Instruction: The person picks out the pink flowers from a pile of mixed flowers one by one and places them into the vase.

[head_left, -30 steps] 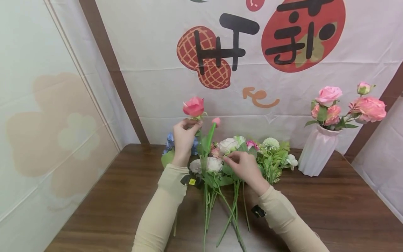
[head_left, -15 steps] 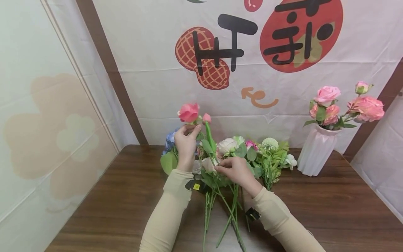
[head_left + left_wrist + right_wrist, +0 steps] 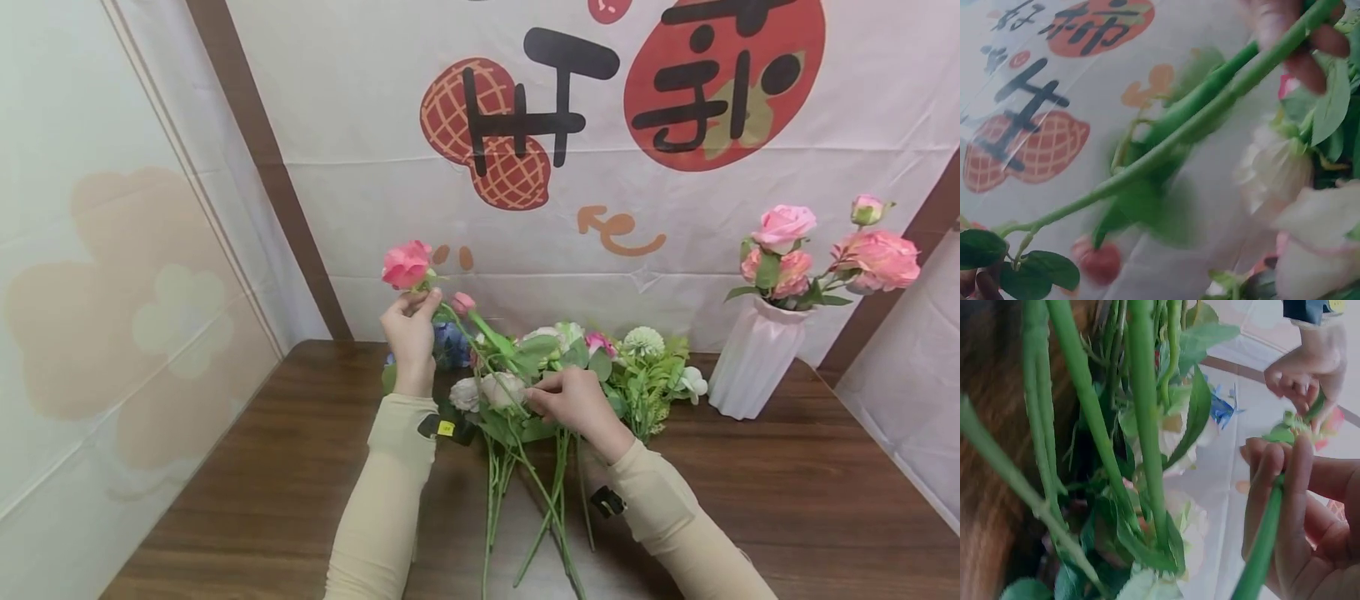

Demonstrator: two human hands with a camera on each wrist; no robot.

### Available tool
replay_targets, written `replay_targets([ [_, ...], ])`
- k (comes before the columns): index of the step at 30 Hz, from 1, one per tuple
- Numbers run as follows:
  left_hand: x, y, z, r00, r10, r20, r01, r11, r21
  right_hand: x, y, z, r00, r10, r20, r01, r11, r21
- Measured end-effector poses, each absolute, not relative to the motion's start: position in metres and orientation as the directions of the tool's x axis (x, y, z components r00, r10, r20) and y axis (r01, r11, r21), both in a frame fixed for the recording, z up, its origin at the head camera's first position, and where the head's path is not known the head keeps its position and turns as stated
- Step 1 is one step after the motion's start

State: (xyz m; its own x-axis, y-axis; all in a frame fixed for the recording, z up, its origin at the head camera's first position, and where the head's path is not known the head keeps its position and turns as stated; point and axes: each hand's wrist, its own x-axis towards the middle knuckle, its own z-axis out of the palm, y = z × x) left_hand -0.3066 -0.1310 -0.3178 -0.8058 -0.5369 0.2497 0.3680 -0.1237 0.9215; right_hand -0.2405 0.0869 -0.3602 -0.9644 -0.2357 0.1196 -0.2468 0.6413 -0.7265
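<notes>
My left hand [image 3: 411,342] pinches a pink artificial rose [image 3: 407,265] just beneath its bloom, raised over the back left of the table. Its long green stem [image 3: 1147,159] slants down to my right hand [image 3: 573,404], whose thumb and fingers pinch it at the other end. Beside that stem, a pink tulip bud [image 3: 462,303] on a thick green stalk also leads toward the right hand; the bud looks blurred in the left wrist view. In the right wrist view the pinched green stem [image 3: 1263,540] comes out below the fingertips.
Beneath the hands lie white roses [image 3: 504,389], blue hydrangea [image 3: 452,343] and green fern [image 3: 648,387], their stems [image 3: 551,500] crossing toward the table's front. A white vase [image 3: 757,358] with pink flowers stands at the right. A printed cloth [image 3: 360,208] hangs behind the wooden table [image 3: 247,483].
My left hand has moved left with the rose, tilting it over. The right hand has moved down and left onto the stem, and the tulip bud has swung leftward and lower.
</notes>
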Motion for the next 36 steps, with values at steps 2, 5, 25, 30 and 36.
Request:
replay_targets([
  [2, -0.307, -0.138, -0.316, -0.805, -0.547, 0.229, 0.366, -0.154, 0.918, -0.242, 0.090, -0.361, -0.967, -0.226, 0.119, -0.242, 0.668, -0.704],
  [5, -0.307, -0.149, -0.314, -0.784, -0.586, 0.206, 0.389, -0.204, 0.898, -0.246, 0.097, -0.365, -0.977, -0.180, 0.114, -0.209, 0.704, -0.679],
  [25, -0.287, -0.118, -0.298, -0.805, -0.497, 0.323, 0.462, -0.184, 0.868, -0.265, 0.114, -0.373, -0.994, -0.065, 0.093, -0.113, 0.652, -0.750],
  [30, -0.282, -0.110, -0.300, -0.815, -0.460, 0.352, 0.472, -0.176, 0.864, -0.263, 0.114, -0.373, -0.988, -0.069, 0.141, -0.152, 0.645, -0.748],
  [36, -0.279, -0.104, -0.301, -0.817, -0.445, 0.366, 0.477, -0.167, 0.863, -0.262, 0.113, -0.373, -0.977, -0.098, 0.187, -0.202, 0.688, -0.697],
])
